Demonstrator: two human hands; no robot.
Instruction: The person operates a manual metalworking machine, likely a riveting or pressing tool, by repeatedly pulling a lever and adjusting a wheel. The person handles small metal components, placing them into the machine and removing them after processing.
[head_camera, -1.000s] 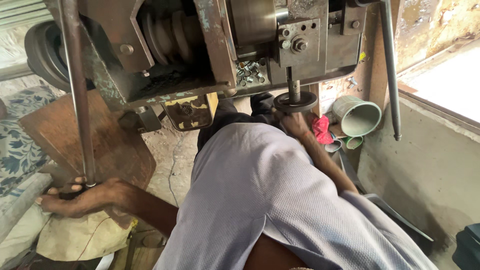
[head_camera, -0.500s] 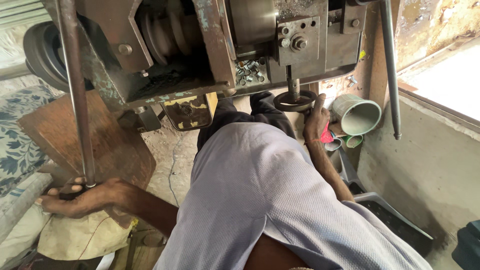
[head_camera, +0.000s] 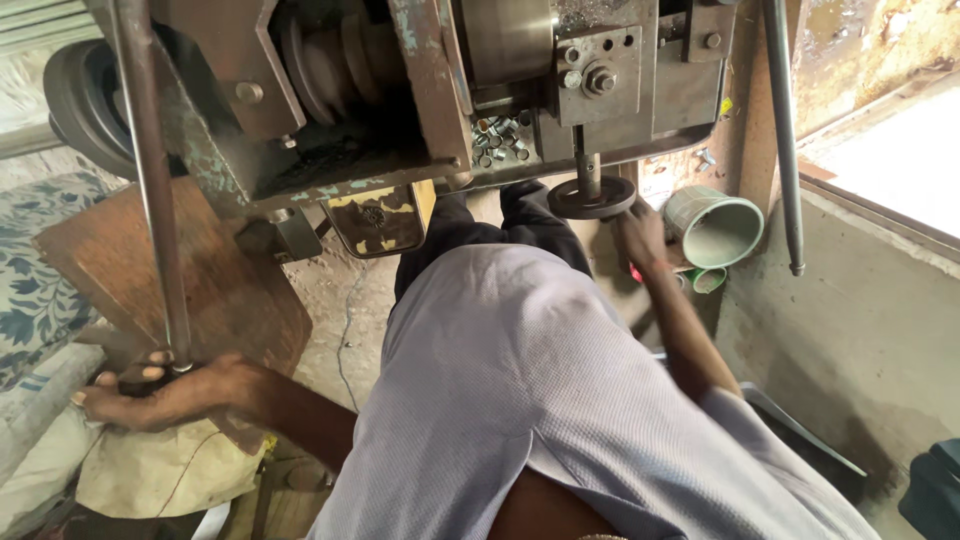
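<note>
Beside green cup (head_camera: 722, 226), red packet (head_camera: 636, 272)

A long grey metal lever rod (head_camera: 150, 190) runs nearly upright down the left front of the machine (head_camera: 420, 100), its lower end gripped. A dark round handwheel (head_camera: 590, 198) hangs flat on a short vertical shaft under the machine's right side, fingers touching its rim.
</note>
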